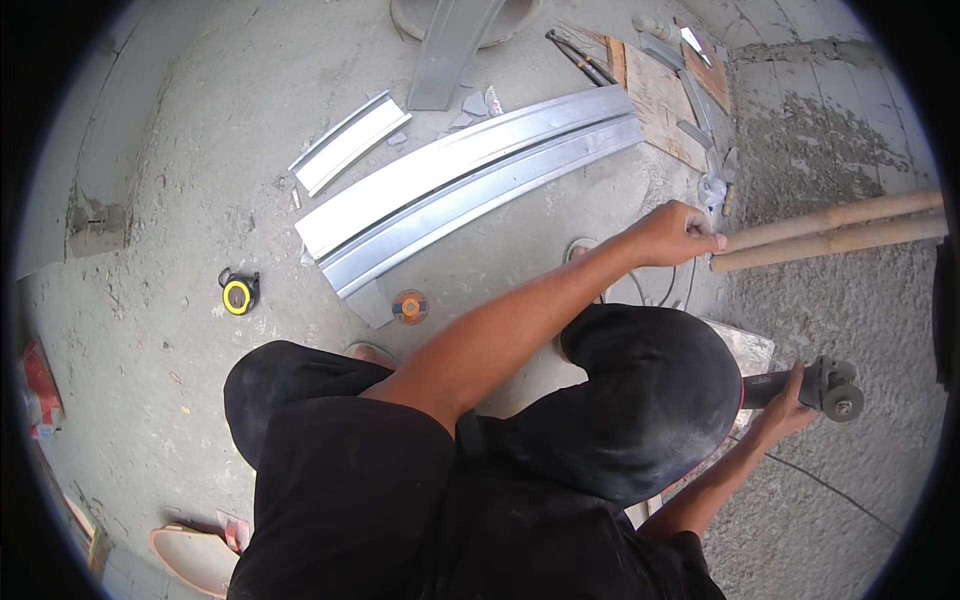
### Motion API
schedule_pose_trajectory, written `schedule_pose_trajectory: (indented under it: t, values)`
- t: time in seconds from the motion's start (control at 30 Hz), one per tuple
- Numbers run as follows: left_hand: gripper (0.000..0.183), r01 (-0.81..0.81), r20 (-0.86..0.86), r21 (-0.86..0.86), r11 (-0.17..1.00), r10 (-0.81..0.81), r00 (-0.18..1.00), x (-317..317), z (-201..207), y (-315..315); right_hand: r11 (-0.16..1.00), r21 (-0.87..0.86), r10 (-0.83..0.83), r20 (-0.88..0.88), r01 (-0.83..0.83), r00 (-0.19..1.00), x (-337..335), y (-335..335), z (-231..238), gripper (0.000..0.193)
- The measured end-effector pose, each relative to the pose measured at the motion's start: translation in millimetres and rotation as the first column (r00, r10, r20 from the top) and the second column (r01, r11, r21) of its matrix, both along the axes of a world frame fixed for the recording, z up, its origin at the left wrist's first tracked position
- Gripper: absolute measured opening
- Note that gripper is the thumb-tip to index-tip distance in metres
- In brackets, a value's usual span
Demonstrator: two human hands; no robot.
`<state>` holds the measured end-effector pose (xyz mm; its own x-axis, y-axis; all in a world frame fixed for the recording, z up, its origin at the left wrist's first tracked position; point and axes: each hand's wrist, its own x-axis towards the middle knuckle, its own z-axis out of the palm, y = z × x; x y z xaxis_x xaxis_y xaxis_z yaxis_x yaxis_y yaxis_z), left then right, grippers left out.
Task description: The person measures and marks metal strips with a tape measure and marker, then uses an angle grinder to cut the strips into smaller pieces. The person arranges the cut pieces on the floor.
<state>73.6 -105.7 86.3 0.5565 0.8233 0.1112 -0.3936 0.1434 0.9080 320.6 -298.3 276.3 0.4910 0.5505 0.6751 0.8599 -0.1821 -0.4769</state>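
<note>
Head view: the right hand (788, 412) grips an angle grinder (824, 380) beside the right knee (690, 390).
The left hand (680, 236), fingers curled, is at the near ends of two wooden poles (830, 219); whether it holds anything, I cannot tell. Silvery metal channels (465, 160) lie ahead on the concrete floor (190, 370), a loose cutting disc (410, 307) and a tape measure (238, 296) near their left end.

Rough grey floor (180, 380), silvery metal channels (470, 150), yellow-black tape measure (239, 295), orange disc (410, 307), wooden board (652, 105)
</note>
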Motion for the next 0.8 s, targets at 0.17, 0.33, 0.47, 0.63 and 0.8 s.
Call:
schedule_pose_trajectory:
  t: [0.17, 0.33, 0.47, 0.63, 0.8]
  values:
    - [0.086, 0.098, 0.021, 0.172, 0.980, -0.103, 0.994, 43.4, 42.8, -65.0, 0.988, -0.136, 0.025, -0.346, -0.077, 0.938, -80.2, 59.3, -16.6, 0.048]
    - [0.098, -0.216, -0.072, -0.151, 0.965, 0.207, 0.976, 28.8, 6.7, -54.8, 0.949, -0.073, 0.219, -0.544, -0.306, 0.810, -150.4, 147.4, -120.3, 0.055]
    - [0.080, -0.010, 0.026, -0.478, 0.878, 0.025, 0.999, -35.9, -37.6, -24.6, 0.694, -0.042, 0.314, -0.881, -0.719, 0.354, -127.8, 165.6, -165.6, 0.067]
    - [0.079, 0.050, 0.161, -0.568, 0.822, 0.051, 0.986, -63.4, -60.8, -23.6, 0.443, 0.095, 0.148, -0.988, -0.892, -0.032, -143.2, 182.0, -186.3, 0.059]
    - [0.073, -0.006, -0.069, -0.607, 0.794, -0.046, 0.997, -37.6, -60.5, -35.6, 0.555, 0.015, 0.062, -0.998, -0.831, 0.023, -125.1, 175.6, -189.8, 0.047]
